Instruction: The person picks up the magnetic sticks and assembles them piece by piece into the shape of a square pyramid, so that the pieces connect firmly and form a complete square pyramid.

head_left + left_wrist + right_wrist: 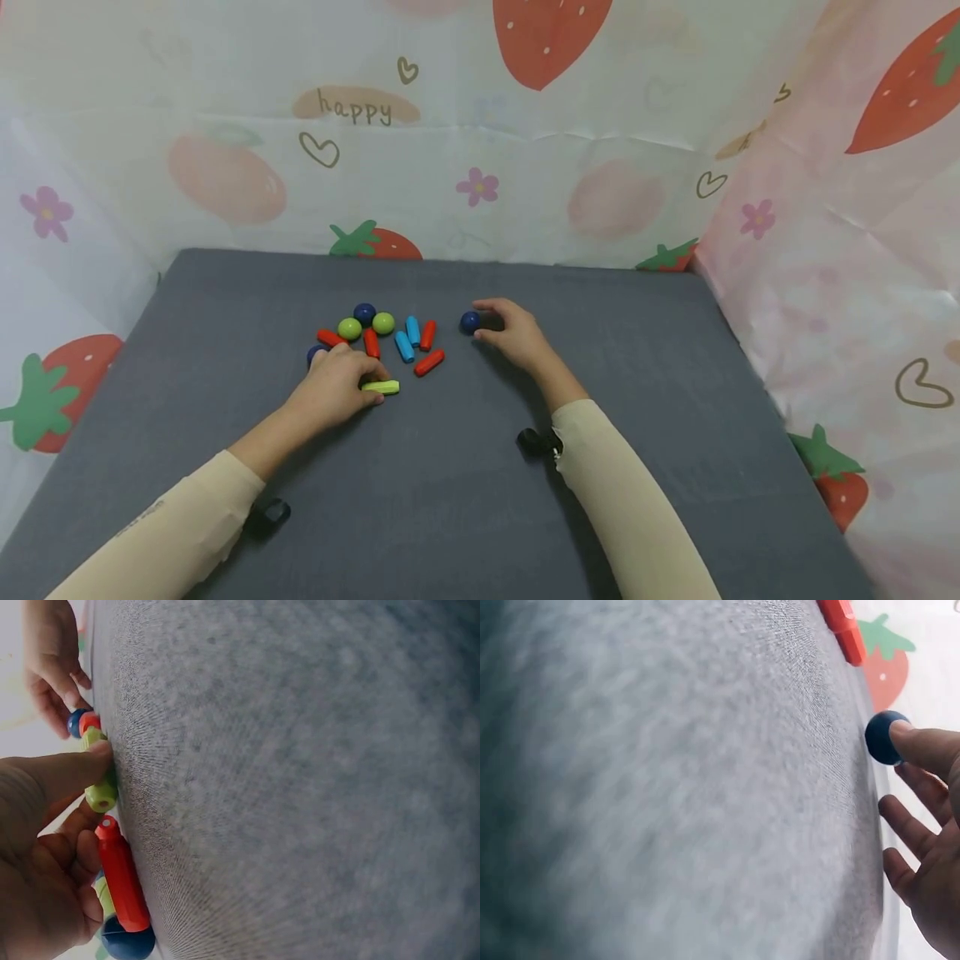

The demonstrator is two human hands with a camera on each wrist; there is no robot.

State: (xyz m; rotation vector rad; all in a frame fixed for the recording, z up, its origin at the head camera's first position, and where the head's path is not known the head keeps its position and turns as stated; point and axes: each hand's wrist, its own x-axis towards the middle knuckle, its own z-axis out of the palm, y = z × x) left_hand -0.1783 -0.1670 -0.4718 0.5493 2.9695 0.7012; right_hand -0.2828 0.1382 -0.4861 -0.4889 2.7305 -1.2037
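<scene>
In the head view my left hand (340,385) pinches a yellow-green ridged peg (381,387) between thumb and fingers, low at the cloth. The left wrist view shows the thumb pressed on that yellow-green peg (100,796), while a red peg (122,877) lies right by the curled lower fingers. To the right, my right hand (517,333) holds a dark blue ball (469,322) at the tips of thumb and forefinger. The thumb lies over the blue ball (886,738) in the right wrist view, with the other fingers spread loosely.
Between the hands lie blue pegs (405,347) and red pegs (430,362). Green balls (383,323) and another dark blue ball (364,314) sit behind the left hand, which partly covers a further blue ball (317,354). A grey cloth (450,500) covers the table; printed curtains (525,183) surround it.
</scene>
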